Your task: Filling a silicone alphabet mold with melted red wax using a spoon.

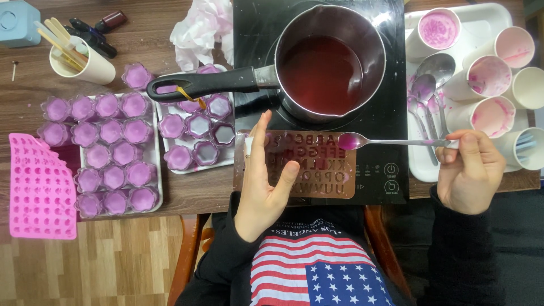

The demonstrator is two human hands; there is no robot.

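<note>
Nearest the camera, the person's left hand [262, 181] lies flat and spread on the near left part of a brown letter mold [300, 164], fingers extended and holding nothing, only steadying the mold on the desk [34, 85] edge and the front of the induction cooktop [391, 113]. The right hand [469, 170] pinches the handle end of a metal spoon [396, 142], fingers closed narrowly around it; the bowl of the spoon, full of purple liquid, hovers over the right part of the mold's upper rows.

Beyond the mold, a saucepan [331, 59] of dark red-purple liquid sits on the cooktop, its black handle pointing left over a white tray [226, 161] of filled purple molds. A second tray [156, 170] of purple cups stands further left, with a pink silicone mold [41, 187] at the desk's near left edge. To the right, stained paper cups [488, 76] and used spoons lie on a white tray [481, 22]. At the far left stand a paper cup of wooden sticks [79, 56] and crumpled tissue [201, 28].

The likeliest slip is a spill: the spoon looks brimful, and a small tilt would flood neighbouring letters or run onto the cooktop. The mold overhangs two surfaces, so pressure from the left hand could flex it and tip filled cavities.
</note>
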